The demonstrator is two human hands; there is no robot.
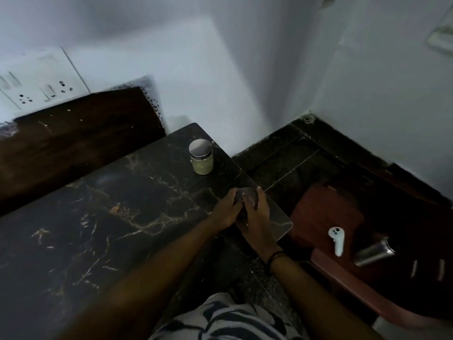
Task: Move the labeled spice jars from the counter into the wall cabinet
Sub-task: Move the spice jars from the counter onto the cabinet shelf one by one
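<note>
Dark jar inside both hands' grip

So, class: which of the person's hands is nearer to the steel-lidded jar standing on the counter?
The right hand, narrowly. Both hands grip a dark object at the counter edge, below the steel-lidded jar; the right hand's fingertips reach closer, while the left hand sits slightly lower-left.

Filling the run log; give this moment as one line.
both hands: left hand, right hand gripping dark jar | counter edge | green jar standing apart

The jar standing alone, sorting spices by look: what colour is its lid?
Silver-grey metal lid on the jar, head view.
</note>
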